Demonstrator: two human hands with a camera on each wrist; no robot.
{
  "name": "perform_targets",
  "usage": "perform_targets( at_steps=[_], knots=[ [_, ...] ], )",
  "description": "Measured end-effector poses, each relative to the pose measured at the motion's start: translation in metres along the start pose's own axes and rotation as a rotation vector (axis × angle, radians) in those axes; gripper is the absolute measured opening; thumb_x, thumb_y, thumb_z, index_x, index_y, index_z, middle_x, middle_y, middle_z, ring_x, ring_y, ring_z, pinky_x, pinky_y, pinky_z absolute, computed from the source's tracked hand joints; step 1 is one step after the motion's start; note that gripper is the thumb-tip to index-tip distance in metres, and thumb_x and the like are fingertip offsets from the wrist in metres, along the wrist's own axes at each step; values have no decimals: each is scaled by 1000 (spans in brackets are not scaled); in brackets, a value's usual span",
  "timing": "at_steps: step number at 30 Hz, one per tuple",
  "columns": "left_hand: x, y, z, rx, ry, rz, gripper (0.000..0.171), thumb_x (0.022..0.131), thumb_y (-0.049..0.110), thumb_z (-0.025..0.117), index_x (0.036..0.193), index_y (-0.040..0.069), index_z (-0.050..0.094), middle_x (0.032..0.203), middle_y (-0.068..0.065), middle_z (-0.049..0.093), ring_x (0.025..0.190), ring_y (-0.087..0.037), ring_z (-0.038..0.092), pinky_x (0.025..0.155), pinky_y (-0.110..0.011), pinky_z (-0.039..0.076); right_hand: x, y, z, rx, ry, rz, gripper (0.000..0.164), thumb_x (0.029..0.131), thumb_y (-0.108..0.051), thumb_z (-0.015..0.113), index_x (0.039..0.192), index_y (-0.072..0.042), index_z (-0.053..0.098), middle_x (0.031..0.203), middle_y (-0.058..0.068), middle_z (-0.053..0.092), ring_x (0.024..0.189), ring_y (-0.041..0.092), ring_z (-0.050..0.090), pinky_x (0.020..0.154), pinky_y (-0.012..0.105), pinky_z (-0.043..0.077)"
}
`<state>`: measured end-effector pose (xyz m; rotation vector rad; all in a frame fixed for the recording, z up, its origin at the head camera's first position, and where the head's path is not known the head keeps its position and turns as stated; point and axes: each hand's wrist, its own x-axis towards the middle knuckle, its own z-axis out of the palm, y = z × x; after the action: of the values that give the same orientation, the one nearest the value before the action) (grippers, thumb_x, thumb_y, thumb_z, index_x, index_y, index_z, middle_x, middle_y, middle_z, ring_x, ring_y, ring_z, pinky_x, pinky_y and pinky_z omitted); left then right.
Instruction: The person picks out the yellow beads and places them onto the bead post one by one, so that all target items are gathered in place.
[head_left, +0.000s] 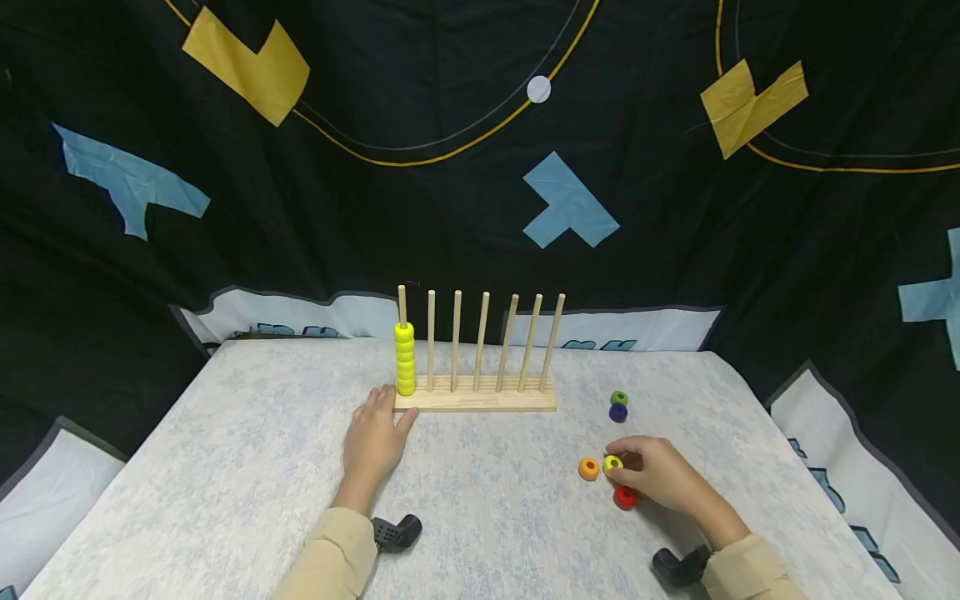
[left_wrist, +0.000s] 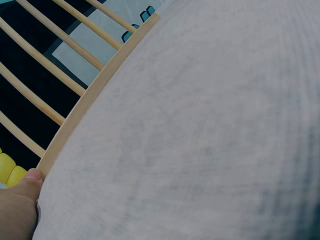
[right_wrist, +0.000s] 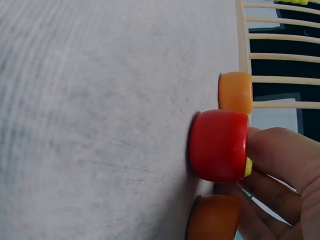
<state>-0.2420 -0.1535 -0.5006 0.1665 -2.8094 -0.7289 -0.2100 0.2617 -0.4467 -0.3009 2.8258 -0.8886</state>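
A wooden peg rack (head_left: 480, 400) stands at the table's far side, its leftmost peg stacked with several yellow beads (head_left: 405, 360). My left hand (head_left: 375, 437) holds the rack's left end, the thumb (left_wrist: 31, 181) against the front edge of the base. To the right, my right hand (head_left: 663, 475) pinches a yellow bead (head_left: 612, 465) between thumb and fingers, at the tabletop. Beside it lie an orange bead (head_left: 588, 469) and a red bead (head_left: 624, 498). In the right wrist view a second, darker orange bead (right_wrist: 212, 218) sits near the fingers; the red bead mostly hides the yellow one.
Farther back on the right, a green bead (head_left: 618, 398) and a dark blue bead (head_left: 618, 413) lie together. The rack's other upright pegs (head_left: 480, 342) are bare. A black cloth (head_left: 420, 225) hangs behind the pale table (head_left: 225, 467).
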Motion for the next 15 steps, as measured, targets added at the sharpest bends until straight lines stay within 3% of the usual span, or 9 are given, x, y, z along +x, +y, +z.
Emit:
perform_targets(
  at_steps=[10, 15],
  knots=[
    [-1, 0, -1, -2, 6, 5, 71, 99, 45, 57, 151, 1, 38, 156, -20, 40, 147, -40, 32, 118, -58, 30, 1, 0, 1, -10, -6, 10, 30, 82, -18, 81, 110, -9, 74, 104, 0, 73, 91, 12, 66, 85, 39, 60],
    [-1, 1, -1, -3, 4, 6, 71, 99, 45, 57, 151, 0, 37, 156, -20, 39, 147, -41, 32, 118, -59, 30, 4, 0, 2, 0, 30, -28, 32, 84, -19, 80, 114, -9, 73, 106, 1, 72, 90, 10, 66, 80, 32, 60]
  ],
)
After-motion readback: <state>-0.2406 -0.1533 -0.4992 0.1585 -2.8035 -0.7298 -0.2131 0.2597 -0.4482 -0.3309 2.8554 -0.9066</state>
